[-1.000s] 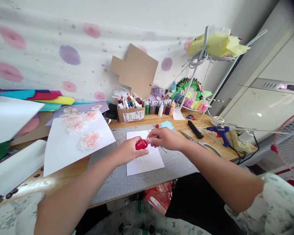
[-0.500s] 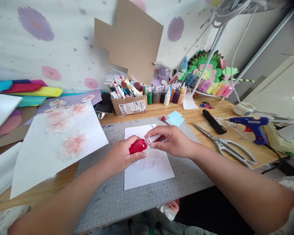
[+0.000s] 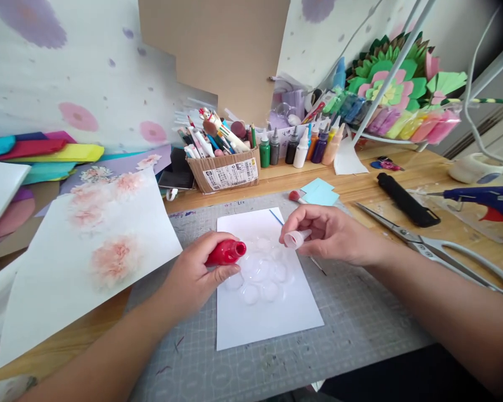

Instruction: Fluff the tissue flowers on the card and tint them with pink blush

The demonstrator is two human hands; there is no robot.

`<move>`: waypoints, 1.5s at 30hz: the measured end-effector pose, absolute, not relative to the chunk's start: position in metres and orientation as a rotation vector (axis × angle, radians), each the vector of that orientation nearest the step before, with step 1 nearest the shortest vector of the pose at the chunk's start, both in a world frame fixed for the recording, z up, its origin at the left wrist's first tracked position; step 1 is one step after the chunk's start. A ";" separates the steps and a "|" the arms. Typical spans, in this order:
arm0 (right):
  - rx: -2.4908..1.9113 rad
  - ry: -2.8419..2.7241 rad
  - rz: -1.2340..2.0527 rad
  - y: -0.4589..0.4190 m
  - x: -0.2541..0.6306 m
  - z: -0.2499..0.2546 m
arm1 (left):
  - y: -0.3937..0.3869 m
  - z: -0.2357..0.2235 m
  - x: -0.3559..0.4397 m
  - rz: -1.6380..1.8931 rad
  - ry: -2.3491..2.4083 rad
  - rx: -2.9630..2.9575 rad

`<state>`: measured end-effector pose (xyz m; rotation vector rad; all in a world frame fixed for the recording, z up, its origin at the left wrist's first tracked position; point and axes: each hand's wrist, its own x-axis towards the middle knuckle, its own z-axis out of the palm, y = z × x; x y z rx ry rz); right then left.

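Note:
Wrapped in my left hand (image 3: 199, 271) is a red paint bottle (image 3: 224, 253), tilted to the right with its threaded mouth uncovered. My right hand (image 3: 329, 234) pinches a whitish nozzle cap (image 3: 295, 239), its hollow end turned toward the bottle, a short gap away. Below both hands a clear plastic paint palette (image 3: 257, 273) with round wells rests on a white sheet of paper (image 3: 272, 326). The sheet lies on a grey cutting mat (image 3: 184, 363). A thin brush (image 3: 317, 266) shows partly beneath my right hand.
Scissors (image 3: 419, 240), a black cutter (image 3: 406, 199) and a blue glue gun (image 3: 486, 195) lie at the right. Behind the mat stand a cardboard box of pens (image 3: 230, 174) and several paint bottles (image 3: 302, 149). Flower-printed paper (image 3: 58, 290) covers the left side.
The nozzle cap has come off the red paint bottle. My right hand has moved right with the cap, my left hand slightly left with the bottle. The view has shifted closer.

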<state>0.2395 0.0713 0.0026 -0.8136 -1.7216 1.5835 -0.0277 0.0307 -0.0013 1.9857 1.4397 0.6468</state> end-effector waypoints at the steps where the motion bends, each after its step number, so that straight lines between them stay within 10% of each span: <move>1: -0.809 -1.716 1.633 0.073 0.246 0.001 | 0.032 -0.003 -0.028 0.670 1.466 1.988; 14: -0.870 -1.511 1.666 0.074 0.265 -0.011 | 0.032 -0.014 -0.028 0.929 1.598 1.877; 35: -1.327 -2.366 0.550 0.079 0.283 0.000 | 0.035 -0.013 -0.025 1.020 1.444 2.467; 45: -1.120 -1.274 2.045 0.032 0.171 0.015 | 0.030 -0.016 -0.009 1.285 1.085 2.471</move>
